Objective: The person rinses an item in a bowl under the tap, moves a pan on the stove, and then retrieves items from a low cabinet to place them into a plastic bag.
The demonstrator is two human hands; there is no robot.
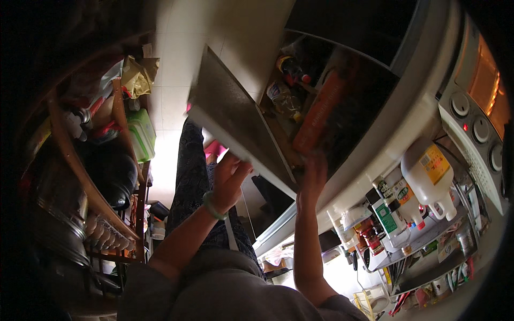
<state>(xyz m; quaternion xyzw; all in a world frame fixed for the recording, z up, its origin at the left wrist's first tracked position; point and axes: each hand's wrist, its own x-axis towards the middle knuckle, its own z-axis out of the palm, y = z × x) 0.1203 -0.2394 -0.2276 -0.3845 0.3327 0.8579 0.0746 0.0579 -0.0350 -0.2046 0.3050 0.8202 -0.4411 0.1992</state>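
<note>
A low cabinet stands open, its door [241, 108] swung out over the floor. Beside the door's pale upper edge is my left hand [229, 180], fingers bent and a green bangle on the wrist; whether it grips the edge is unclear. My right hand [315, 172] reaches into the dark cabinet opening, its blurred fingers near the lower end of an orange box [321, 110] bearing writing. I cannot tell whether they touch it. Left of the box lie a clear plastic bottle [286, 100] with a yellow cap and a dark bottle [292, 69] with a red cap.
Above the cabinet runs a pale counter edge [361, 188]. A glowing oven [484, 80] and a rack of bottles, including a large white jug [427, 176], occupy the right. At left, a brown shelf [72, 152] holds bags, a green-lidded container [141, 136] and eggs [106, 232].
</note>
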